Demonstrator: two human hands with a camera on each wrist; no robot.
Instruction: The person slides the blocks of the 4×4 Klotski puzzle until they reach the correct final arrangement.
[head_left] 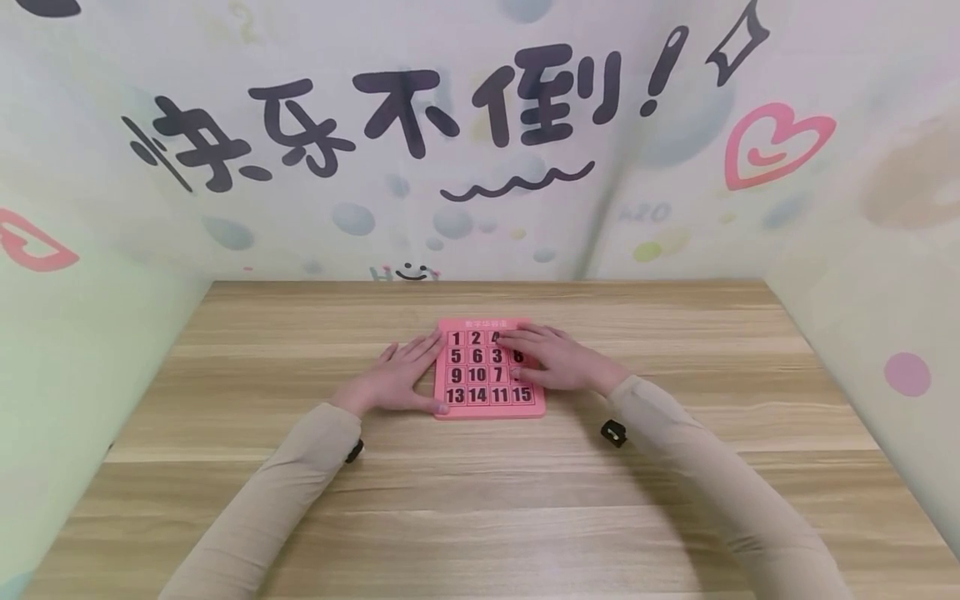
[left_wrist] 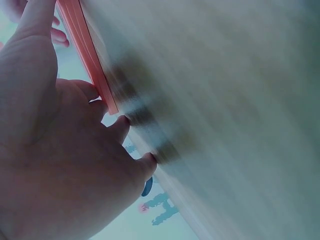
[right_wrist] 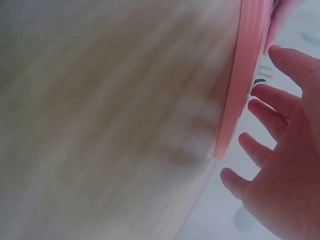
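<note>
A pink sliding number puzzle (head_left: pixel 477 367) lies flat on the wooden table, its tiles bearing black numerals. Along its left side rests my left hand (head_left: pixel 396 379), thumb at the near left corner and index fingertip by the far left edge. The left wrist view shows that hand's other fingers spread beside the pink frame (left_wrist: pixel 90 55), tips down at the table. From the right, my right hand (head_left: pixel 558 358) reaches over the puzzle, fingertips at the upper tiles, hiding part of the right column. Its fingers are spread and loosely bent above the pink edge (right_wrist: pixel 240 85) in the right wrist view.
The wooden table (head_left: pixel 480 500) extends around the puzzle. Behind it stands a white backdrop (head_left: pixel 480 225) with large black characters and coloured dots, and pale side walls flank the table. A small black device (head_left: pixel 613 432) shows under the right wrist.
</note>
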